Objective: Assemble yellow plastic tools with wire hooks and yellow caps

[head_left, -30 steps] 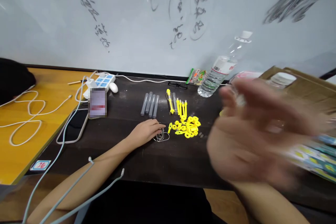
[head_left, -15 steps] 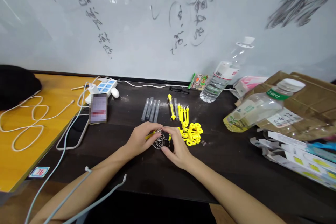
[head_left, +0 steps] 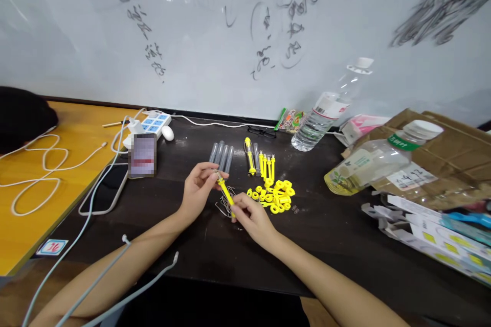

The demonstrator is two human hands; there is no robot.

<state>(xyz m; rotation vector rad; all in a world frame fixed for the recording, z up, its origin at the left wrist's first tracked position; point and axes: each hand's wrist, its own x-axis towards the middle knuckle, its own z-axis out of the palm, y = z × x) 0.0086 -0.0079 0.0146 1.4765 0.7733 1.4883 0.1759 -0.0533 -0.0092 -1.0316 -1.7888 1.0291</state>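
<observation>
Between my hands a slim yellow plastic rod (head_left: 227,192) is held at a slant, its clear or metallic tip up at the left. My left hand (head_left: 197,189) pinches the upper end. The fingers of my right hand (head_left: 251,217) close on its lower end. Beneath the rod lies a tangle of bent metal wires (head_left: 223,206), partly covered. Several clear tubes (head_left: 222,156) lie behind my left hand. To the right are loose yellow rings and small parts (head_left: 276,196), several similar yellow rods (head_left: 268,164) and an assembled yellow-ended tube (head_left: 250,156).
A water bottle (head_left: 318,117), a tea bottle (head_left: 378,158) and a cardboard box (head_left: 448,163) stand at the right. Two phones (head_left: 105,191), a power strip (head_left: 155,123) and white cables lie left. Eyeglasses (head_left: 261,132) rest near the whiteboard (head_left: 207,61).
My hands have moved from around the wire tangle to holding the yellow rod above it. The wires now lie on the table, and the rod shows plainly between both hands.
</observation>
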